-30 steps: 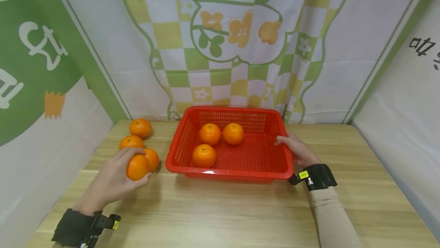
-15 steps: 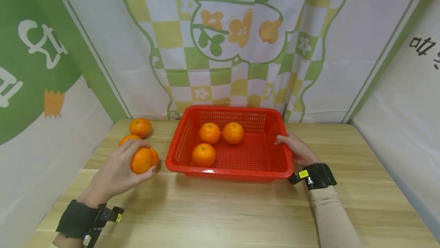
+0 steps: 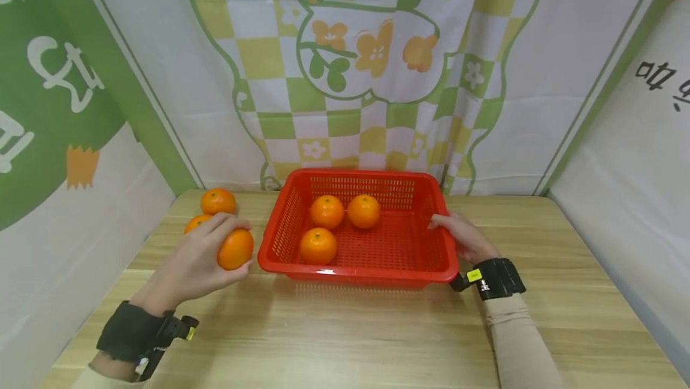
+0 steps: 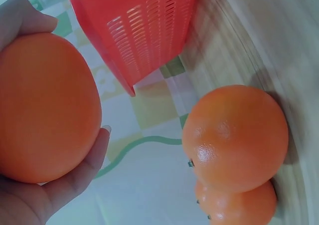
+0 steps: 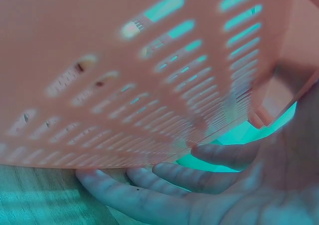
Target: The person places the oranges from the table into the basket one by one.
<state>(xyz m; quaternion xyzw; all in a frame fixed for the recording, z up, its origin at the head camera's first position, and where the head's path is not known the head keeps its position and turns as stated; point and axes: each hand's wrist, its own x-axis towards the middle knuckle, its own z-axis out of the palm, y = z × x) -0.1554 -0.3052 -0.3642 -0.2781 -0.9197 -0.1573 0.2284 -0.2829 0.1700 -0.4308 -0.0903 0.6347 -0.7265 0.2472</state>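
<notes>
The left hand (image 3: pixel 196 257), fingers curled round an orange (image 3: pixel 237 249), has moved rightward, just beside the left end of the red basket (image 3: pixel 372 273), so a transfer seems under way; the right hand (image 3: pixel 468 237) grips the opposite end, three oranges (image 3: pixel 318 247) inside

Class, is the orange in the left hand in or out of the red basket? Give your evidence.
Out: the left hand holds the orange beside the red basket, outside its rim.

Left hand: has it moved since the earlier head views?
Yes: the left hand, gripping an orange, has moved right in the head view, closer to the basket.
</notes>
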